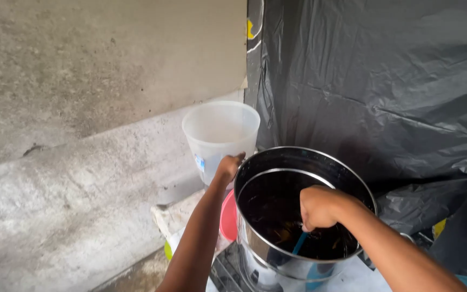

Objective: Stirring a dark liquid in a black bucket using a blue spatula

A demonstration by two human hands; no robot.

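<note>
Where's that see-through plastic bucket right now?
In the head view, the clear plastic bucket is upper centre, against the concrete wall, just left of the big steel pot. The left hand grips its near rim.

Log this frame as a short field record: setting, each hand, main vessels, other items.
setting: concrete wall on the left, black plastic sheet on the right
left hand: grips the clear plastic bucket at its side
right hand: over the steel pot, closed on a blue-handled tool
pot contents: dark liquid
other: pink object between pot and bucket, partly hidden
</note>
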